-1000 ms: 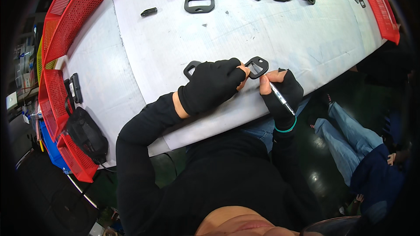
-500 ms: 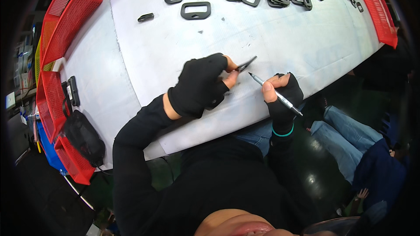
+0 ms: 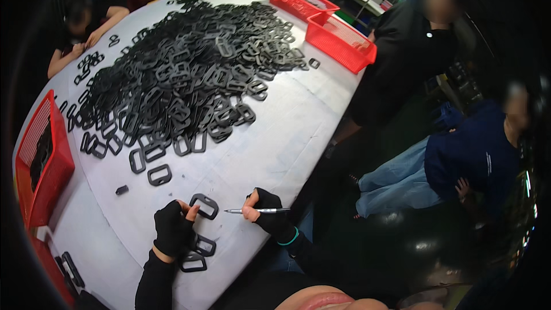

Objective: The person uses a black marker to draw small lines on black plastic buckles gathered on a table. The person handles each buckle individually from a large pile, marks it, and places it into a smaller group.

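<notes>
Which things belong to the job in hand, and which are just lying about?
In use:
- black rounded rectangular frame, left hand
- silver-grey pen, right hand
- probably the heaped black frames

Apparently lying about:
- small black cylindrical piece
- black oblong object

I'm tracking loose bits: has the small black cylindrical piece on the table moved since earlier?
No; the piece still lies left of the same rectangular black frame, no visible shift.
</notes>
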### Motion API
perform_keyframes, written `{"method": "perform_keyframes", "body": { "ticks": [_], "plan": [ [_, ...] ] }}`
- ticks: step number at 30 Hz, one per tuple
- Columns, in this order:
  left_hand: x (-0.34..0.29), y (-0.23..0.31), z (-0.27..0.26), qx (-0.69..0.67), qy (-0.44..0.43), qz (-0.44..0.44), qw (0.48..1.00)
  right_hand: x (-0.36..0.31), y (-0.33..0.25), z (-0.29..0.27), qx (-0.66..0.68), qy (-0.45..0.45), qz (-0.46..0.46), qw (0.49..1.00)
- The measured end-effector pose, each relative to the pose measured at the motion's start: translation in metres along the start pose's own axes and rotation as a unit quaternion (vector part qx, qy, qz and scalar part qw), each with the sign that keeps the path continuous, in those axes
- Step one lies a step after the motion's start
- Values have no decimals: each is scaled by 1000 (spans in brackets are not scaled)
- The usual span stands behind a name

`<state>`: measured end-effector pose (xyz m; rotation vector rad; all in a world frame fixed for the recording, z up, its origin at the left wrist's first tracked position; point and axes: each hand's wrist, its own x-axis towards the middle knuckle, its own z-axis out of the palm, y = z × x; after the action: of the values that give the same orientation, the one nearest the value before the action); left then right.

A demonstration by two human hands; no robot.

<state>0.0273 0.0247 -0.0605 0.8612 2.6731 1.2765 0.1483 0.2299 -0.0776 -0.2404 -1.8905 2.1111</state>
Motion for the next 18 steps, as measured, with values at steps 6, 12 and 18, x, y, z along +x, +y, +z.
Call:
{"method": "perform_keyframes", "body": {
  "ticks": [6,12,18],
  "plan": [
    [-2,-5,10,-29,22,69,997,-6,7,-1,-28,27,-18,999],
    [-7,-15,10,-18,82,91,992,-4,3,11,70,5,-22,997],
    [-1,-9,24,-41,85,80,992,-34,-91,2,82,-81,-41,992]
  ]
}}
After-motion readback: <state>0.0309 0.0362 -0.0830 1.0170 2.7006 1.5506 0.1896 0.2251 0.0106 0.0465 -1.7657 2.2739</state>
